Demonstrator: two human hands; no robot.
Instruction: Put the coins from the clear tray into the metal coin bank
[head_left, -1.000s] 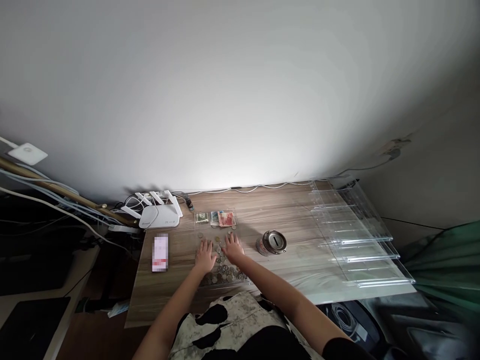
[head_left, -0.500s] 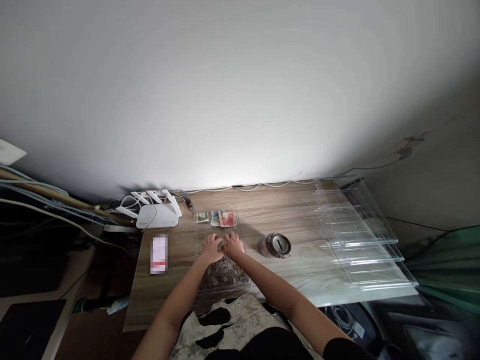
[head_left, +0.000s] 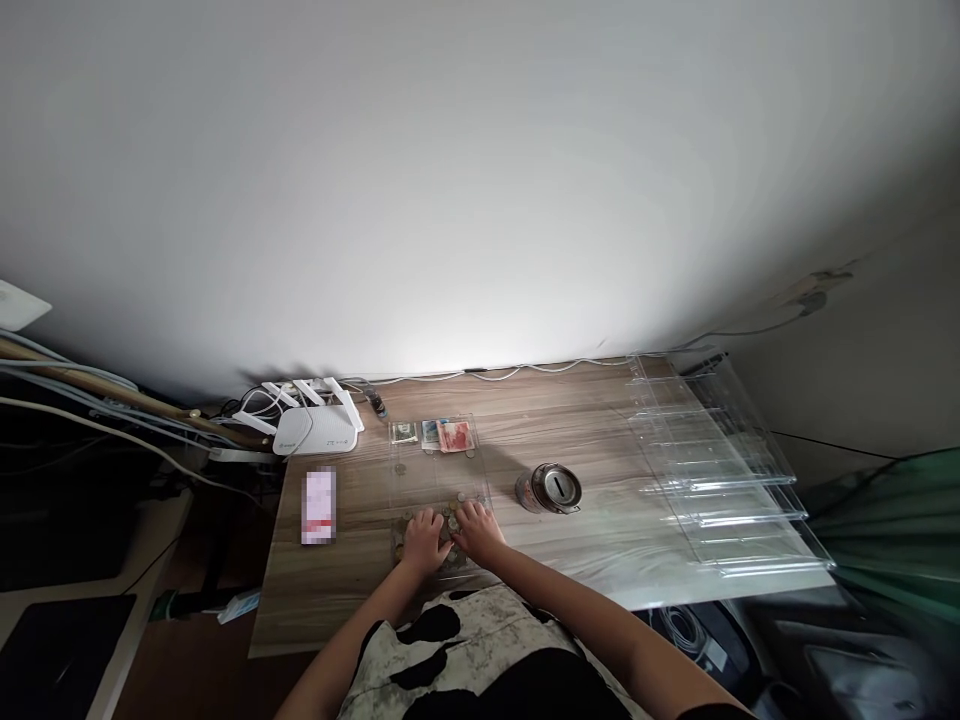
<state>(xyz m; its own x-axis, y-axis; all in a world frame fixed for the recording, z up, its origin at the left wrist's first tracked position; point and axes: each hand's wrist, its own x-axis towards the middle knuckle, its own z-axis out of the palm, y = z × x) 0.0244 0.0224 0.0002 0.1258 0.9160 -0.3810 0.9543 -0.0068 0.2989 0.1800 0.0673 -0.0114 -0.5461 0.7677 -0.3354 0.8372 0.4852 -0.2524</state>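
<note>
My left hand (head_left: pixel 422 541) and my right hand (head_left: pixel 479 531) lie side by side, palms down, on a heap of coins (head_left: pixel 451 518) near the front edge of the wooden table (head_left: pixel 592 430). The fingers curl slightly over the coins and touch them. A clear flat tray (head_left: pixel 480 452) holds the coins. At its far end lie a few banknotes (head_left: pixel 447 436). A metal money tin (head_left: pixel 552 488) with a slot in its lid stands to the right of my right hand.
A white router (head_left: pixel 315 428) with cables sits at the table's back left. A small blurred card (head_left: pixel 319 506) lies left of the hands. Clear acrylic shelving (head_left: pixel 712 470) covers the right end of the table. A dark desk (head_left: pixel 60 650) stands lower left.
Both hands have drawn back toward me, from the middle of the tray to its near end, sweeping over the coins. A few coins now show beyond the fingertips.
</note>
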